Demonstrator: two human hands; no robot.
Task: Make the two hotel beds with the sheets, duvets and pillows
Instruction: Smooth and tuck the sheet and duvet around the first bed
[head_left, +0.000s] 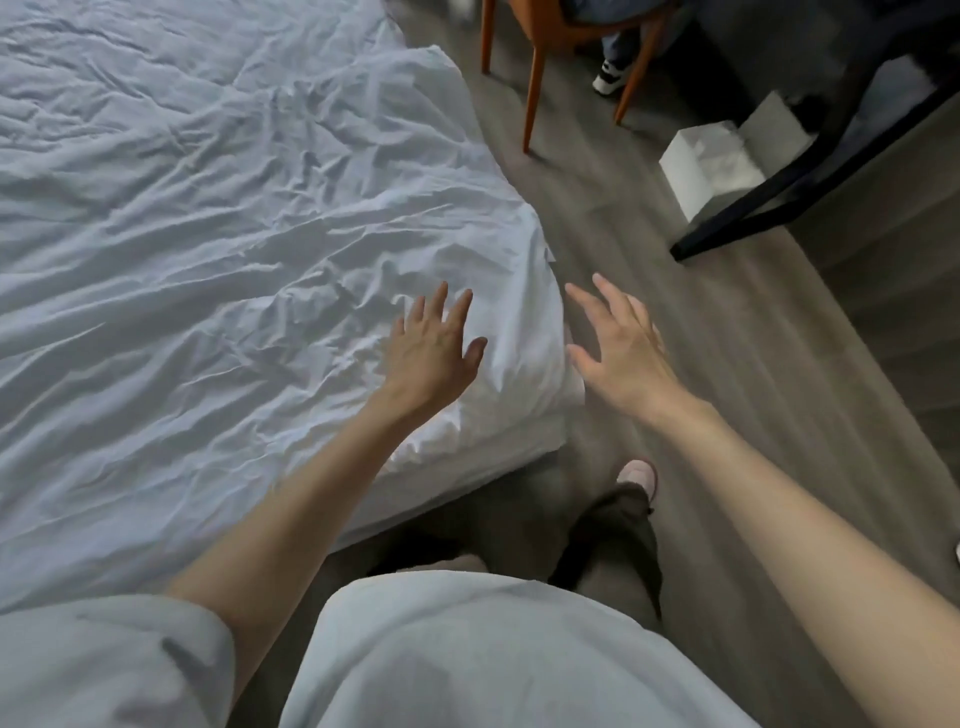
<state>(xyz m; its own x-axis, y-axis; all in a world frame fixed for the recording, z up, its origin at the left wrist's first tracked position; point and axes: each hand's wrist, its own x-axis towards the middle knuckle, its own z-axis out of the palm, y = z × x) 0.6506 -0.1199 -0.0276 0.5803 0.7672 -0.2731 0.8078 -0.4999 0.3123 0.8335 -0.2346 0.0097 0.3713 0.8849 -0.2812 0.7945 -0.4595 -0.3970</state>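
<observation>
Shirt (467, 654), pale, loose: fills the bottom edge, closest to the lens, with both of my bare forearms reaching out over it.

Trouser leg (618, 540), dark, and one pink slipper (640, 475): on the grey plank floor (727, 364), just beside the bed's near corner.

Left hand (434, 353): fingers straight and spread apart, thumb out to the side, palm down. It holds nothing. It is over the white sheet (208, 234) close to the corner; whether the palm touches the cloth or hangs just above it, I cannot tell.

Right hand (618, 348): fingers likewise straight and fanned wide, palm down, gripping nothing. It is over bare floor, just past the corner, apart from the cloth.

White sheet: heavily creased, spread flat over the bed (467, 457) and draped over the corner, which points toward my legs. One edge runs from that corner up and away toward the top of the view; the other runs back to the left past my left arm. The bed leaves the frame at the left and the top, so I cannot tell which way its long axis lies.

Chair (532, 98), orange-brown wooden legs: upper centre, beyond the bed. A black-and-white shoe (608, 80) of another person shows between the legs.

White box (706, 166): on the floor at upper right, beside a slanting black frame (810, 171).
</observation>
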